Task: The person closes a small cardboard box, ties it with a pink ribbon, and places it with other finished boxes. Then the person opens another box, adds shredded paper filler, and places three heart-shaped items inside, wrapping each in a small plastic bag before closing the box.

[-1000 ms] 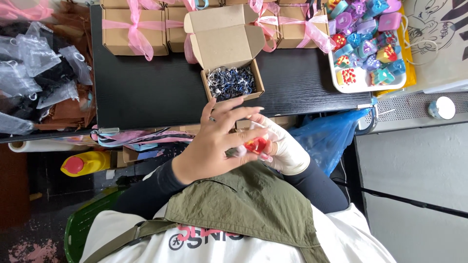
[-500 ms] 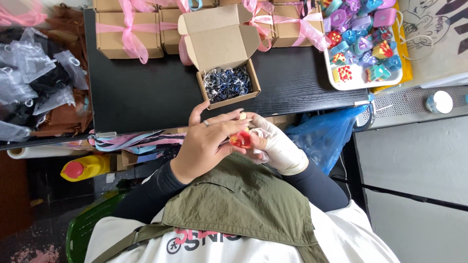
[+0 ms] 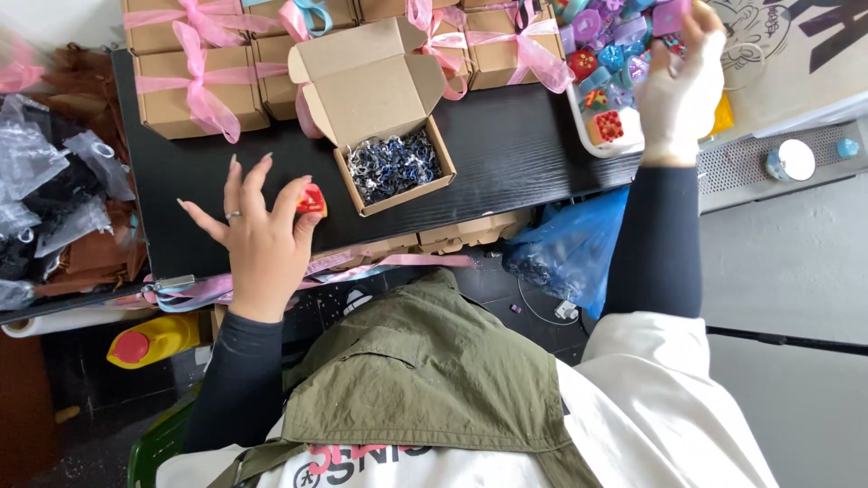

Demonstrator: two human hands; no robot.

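My left hand [image 3: 262,230] hovers over the black table [image 3: 506,154], pinching a small red ring-like piece [image 3: 312,200] between thumb and forefinger, other fingers spread. An open cardboard box [image 3: 389,136] with dark shredded filling [image 3: 393,166] stands just right of that hand. My right hand [image 3: 678,90], in a white glove, reaches up to the white tray [image 3: 588,143] of colourful small pieces [image 3: 606,59] and grips a pink piece [image 3: 671,15] at its top edge.
Several closed cardboard boxes tied with pink ribbon [image 3: 194,86] line the table's far edge. Loose ribbons [image 3: 217,287] hang over the near edge. Clear plastic bags [image 3: 45,194] lie at the left, a blue bag [image 3: 570,248] and a yellow bottle [image 3: 154,342] below.
My hands have separated from in front of my chest. The left one moved left over the table with the red piece; the right one swung up to the tray.
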